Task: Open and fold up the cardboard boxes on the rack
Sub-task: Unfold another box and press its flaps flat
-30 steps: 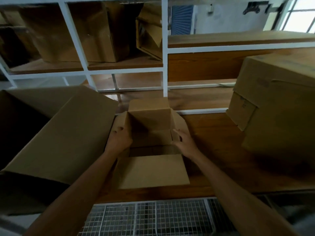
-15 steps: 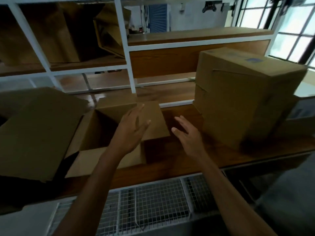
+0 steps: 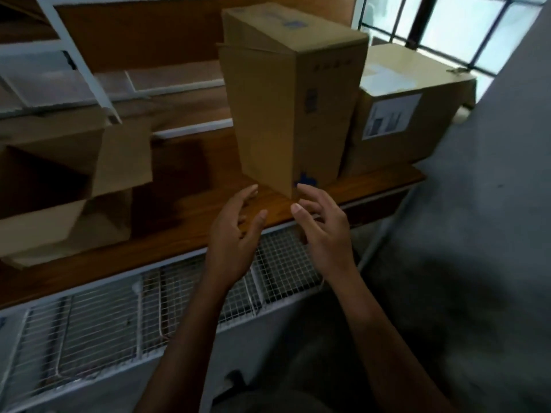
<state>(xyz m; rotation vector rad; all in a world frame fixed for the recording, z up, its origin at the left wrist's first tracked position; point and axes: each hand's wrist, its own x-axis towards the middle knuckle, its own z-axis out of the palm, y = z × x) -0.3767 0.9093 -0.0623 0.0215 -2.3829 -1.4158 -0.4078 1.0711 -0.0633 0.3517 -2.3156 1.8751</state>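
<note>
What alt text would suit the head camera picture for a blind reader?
A person's left hand and right hand, both empty with fingers spread, reach toward the base of a tall closed brown cardboard box on a wooden rack shelf. An opened brown cardboard box sits to its left, a white-labelled cardboard box to its right.

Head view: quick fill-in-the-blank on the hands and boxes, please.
1. The left hand and right hand hold ____.
2. The tall cardboard box stands to the ____ of the white-labelled box.
3. The opened box rests on a ____ shelf.
Missing: nothing; left; wooden.
</note>
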